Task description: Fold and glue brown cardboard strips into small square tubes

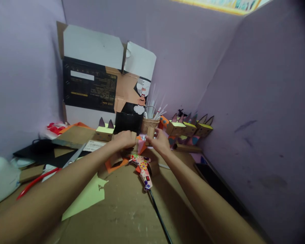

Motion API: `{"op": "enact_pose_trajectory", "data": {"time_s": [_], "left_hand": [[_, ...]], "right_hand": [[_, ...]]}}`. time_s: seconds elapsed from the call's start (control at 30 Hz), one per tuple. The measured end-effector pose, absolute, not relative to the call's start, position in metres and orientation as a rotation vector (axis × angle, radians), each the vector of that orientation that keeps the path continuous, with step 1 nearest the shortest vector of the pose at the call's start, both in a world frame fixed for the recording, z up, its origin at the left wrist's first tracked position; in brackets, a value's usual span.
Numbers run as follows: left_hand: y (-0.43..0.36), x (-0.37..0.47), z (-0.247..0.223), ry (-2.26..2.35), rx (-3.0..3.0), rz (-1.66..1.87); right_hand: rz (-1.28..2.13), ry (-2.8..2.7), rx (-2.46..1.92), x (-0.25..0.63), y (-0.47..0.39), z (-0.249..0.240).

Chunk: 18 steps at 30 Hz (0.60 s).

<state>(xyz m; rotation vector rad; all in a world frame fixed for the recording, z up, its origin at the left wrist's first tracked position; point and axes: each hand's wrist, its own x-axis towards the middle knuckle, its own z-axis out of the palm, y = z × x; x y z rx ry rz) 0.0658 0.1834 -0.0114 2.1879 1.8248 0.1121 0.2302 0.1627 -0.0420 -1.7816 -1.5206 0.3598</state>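
My left hand (124,139) reaches to the middle of the work surface, its fingers closed on a small cardboard piece (134,136). Just to the right, my right hand (159,139) has thumb and fingers around another upright cardboard piece (150,132). Orange and pink paper (141,145) shows between the hands. Nearer to me lies a flower-patterned glue gun (143,169), its black cord running toward the front edge. An orange paper strip (116,166) is under and beside my left wrist.
Red-handled scissors (69,162) and yellow paper (87,196) lie on the left. A cup of white sticks (149,124) stands behind my hands. Small eared boxes (176,128) are at the back right, another (104,131) at the back left. A large opened carton (90,84) leans on the wall.
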Motion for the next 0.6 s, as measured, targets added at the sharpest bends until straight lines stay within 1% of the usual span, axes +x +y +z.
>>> {"op": "enact_pose_trajectory", "data": {"time_s": [0.1,0.3,0.43,0.53,0.6], "left_hand": [[0.19,0.06,-0.009,1.869,2.199,0.063],[0.194,0.048,-0.011,1.833,2.273,0.074],[0.176,0.029,-0.002,1.847,2.329,0.183],[0.145,0.006,0.005,1.829,2.348,0.204],[0.12,-0.007,0.004,1.813,2.356,0.19]], "right_hand": [[0.325,-1.547,-1.778,0.216,0.174,-0.033],[0.414,-1.707,-1.825,0.188,0.178,-0.034],[0.354,-1.803,-1.794,0.199,0.146,-0.016],[0.304,-1.797,-1.834,0.222,0.108,-0.002],[0.312,-1.788,-1.871,0.235,0.081,-0.002]]}}
